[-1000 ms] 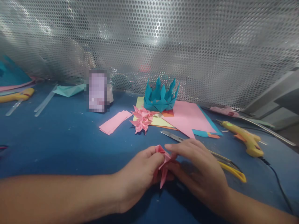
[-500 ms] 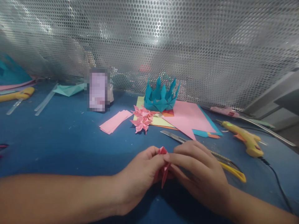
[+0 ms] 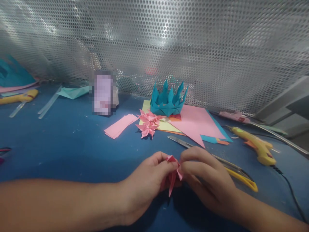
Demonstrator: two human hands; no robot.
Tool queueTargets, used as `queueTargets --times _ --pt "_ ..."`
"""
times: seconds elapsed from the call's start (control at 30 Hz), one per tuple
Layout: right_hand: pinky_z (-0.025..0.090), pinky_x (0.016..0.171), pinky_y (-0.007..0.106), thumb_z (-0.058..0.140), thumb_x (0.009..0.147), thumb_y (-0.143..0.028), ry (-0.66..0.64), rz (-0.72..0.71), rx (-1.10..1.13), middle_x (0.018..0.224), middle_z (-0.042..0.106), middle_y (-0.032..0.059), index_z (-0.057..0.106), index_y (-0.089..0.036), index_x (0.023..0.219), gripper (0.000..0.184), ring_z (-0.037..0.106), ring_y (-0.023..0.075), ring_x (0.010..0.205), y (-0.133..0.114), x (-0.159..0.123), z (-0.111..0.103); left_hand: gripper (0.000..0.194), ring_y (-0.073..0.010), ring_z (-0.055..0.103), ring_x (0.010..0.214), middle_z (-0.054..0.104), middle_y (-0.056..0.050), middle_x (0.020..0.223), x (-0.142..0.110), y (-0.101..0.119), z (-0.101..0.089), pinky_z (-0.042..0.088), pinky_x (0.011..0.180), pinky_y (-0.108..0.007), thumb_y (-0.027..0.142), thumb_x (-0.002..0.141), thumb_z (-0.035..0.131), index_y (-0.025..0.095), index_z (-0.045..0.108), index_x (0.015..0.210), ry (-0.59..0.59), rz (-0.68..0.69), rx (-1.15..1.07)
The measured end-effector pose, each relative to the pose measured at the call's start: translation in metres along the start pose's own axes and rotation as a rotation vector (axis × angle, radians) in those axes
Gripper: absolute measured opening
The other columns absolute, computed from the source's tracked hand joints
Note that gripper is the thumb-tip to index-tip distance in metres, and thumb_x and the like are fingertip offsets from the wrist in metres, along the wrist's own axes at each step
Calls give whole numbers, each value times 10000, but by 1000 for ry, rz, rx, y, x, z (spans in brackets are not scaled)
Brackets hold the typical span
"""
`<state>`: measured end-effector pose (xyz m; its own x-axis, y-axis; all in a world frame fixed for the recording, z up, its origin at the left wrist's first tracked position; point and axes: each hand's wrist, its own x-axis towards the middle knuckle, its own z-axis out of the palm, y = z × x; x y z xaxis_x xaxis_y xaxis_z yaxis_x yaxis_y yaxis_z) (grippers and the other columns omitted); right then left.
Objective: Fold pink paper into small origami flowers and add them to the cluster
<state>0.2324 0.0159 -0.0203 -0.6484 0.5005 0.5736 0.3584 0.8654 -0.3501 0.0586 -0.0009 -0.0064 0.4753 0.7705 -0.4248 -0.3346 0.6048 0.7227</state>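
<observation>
Between thumb and fingers, my left hand (image 3: 147, 183) pinches a pink folded paper piece (image 3: 172, 185) with pointed petals, above the blue table. From the other side, the closed fingertips of my right hand (image 3: 207, 180) meet its right-hand petal; part of the contact is hidden. A yellow-handled utility knife (image 3: 238, 172) lies beyond and partly behind my right hand, its blade pointing left. Just past the hands is a small heap of pink folded paper flowers (image 3: 148, 126). To the left of these lies a stack of pink paper strips (image 3: 120, 126).
A blue paper crown (image 3: 167, 104) stands on coloured paper sheets (image 3: 195, 120). Yellow glue guns lie at right (image 3: 257, 145) and far left (image 3: 21, 96), the right one with a black cord. A blurred phone (image 3: 103, 94) stands before the perforated metal wall (image 3: 154, 42).
My right fingers have shifted slightly right, off the left thumb tip. More of the pink paper shows, with a petal now spread towards the right. The view has shifted slightly.
</observation>
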Motion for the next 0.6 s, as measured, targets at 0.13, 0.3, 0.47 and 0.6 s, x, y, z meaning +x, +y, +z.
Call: queueTargets --times 0.13,0.3,0.47,0.6 --pt "489 686 244 425 801 21 -32 46 195 884 495 26 490 -212 942 279 531 124 771 2 3 -1 70 -86 519 690 560 5 722 0 0 -1 382 727 -239 169 834 516 136 483 782 15 -4 12" --pt "495 734 251 386 837 8 -78 108 330 909 477 29 467 -223 957 273 525 129 815 3 5 -2 68 -99 524 704 572 -3 721 2 -3 -3 392 759 -264 170 827 512 139 485 773 17 14 59" --pt "472 796 273 389 834 12 -61 154 333 934 491 37 456 -224 994 293 519 144 889 4 2 1 81 -98 523 711 557 8 728 2 -6 -5 395 739 -252 205 823 538 144 495 793 21 28 61" --pt "463 814 287 469 795 5 -25 138 290 954 507 36 447 -230 1069 362 524 156 908 5 -2 7 109 -68 483 631 535 35 681 2 -5 -6 359 643 -207 219 820 557 150 485 775 21 30 79"
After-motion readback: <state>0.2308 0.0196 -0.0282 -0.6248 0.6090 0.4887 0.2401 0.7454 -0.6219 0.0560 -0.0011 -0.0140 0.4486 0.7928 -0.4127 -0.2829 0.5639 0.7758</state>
